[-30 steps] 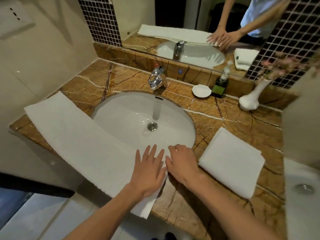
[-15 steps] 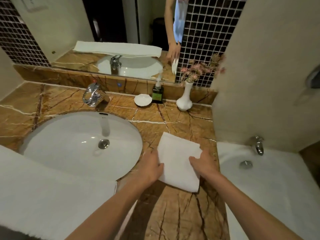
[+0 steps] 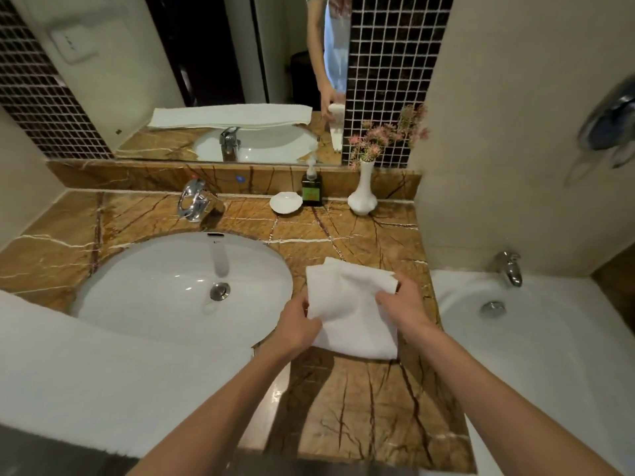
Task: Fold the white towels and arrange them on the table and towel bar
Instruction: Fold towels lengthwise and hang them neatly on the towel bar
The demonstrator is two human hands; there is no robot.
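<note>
A small folded white towel [image 3: 347,297] is on the brown marble counter [image 3: 360,400], right of the sink, its near part lifted and rumpled. My left hand [image 3: 297,326] grips its left edge. My right hand [image 3: 400,300] pinches its right side, near the far right corner. A long white towel [image 3: 103,369], folded into a wide strip, lies across the counter's front left, in front of the sink.
The oval white sink [image 3: 178,286] with a chrome tap [image 3: 192,202] fills the counter's middle. A soap dish [image 3: 286,203], a green soap bottle [image 3: 312,190] and a white vase with pink flowers [image 3: 362,197] stand along the back. A bathtub [image 3: 536,338] lies right, with a mirror [image 3: 206,80] behind.
My hands left the long towel and moved right to the small one. Since half a second ago both hands have closed on it and raised its near part, rumpling it.
</note>
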